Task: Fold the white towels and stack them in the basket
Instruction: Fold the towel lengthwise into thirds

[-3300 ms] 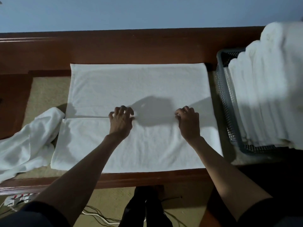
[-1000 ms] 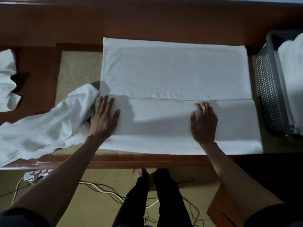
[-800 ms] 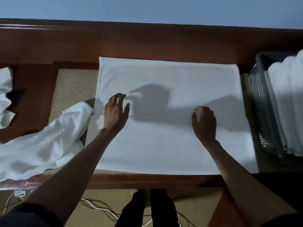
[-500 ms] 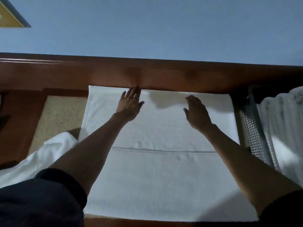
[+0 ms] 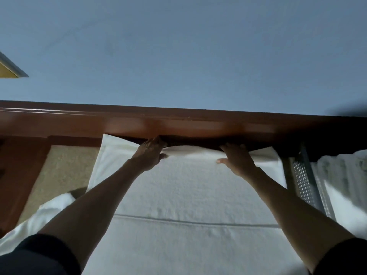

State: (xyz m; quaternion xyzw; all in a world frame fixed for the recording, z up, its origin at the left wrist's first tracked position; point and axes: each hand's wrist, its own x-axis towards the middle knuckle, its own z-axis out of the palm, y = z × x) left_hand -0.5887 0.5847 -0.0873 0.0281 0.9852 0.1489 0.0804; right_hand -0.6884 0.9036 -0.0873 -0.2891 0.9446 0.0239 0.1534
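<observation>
- The left hand [image 5: 150,154] is stretched way out to the far edge of the towel [image 5: 188,195]. That edge is pinched between the curled fingers and the thumb.
- Same deal with the right hand [image 5: 237,160]: the far edge is gripped, with the thumb stuck out toward the middle. How far the fingers are tucked under can't really be made out.
- Between and around the two hands the far edge is lifted off the surface, and a dark gap is shown under it. The two far corners are seen sitting lower.
- The rest of the towel is laid out flat and takes up most of the middle. A fold line [image 5: 198,222] is drawn straight across it from side to side, nearer the person than the hands.
- Both forearms are bare, and dark sleeves [image 5: 39,255] are seen at the bottom corners.
- A grey perforated basket [image 5: 303,181] is parked just beside the towel's right edge. It's packed with folded towels [image 5: 345,185], though they're pretty blurry.
- A loose towel [image 5: 39,217] is bunched up at the lower left, partly hidden by the left arm.
- Left of the spread towel a beige surface [image 5: 59,171] is exposed, bordered by red-brown wood.
- A wooden rail [image 5: 178,124] is run along the back, right behind the lifted edge.
- Above the rail the view is filled by a plain blue wall [image 5: 178,46].
</observation>
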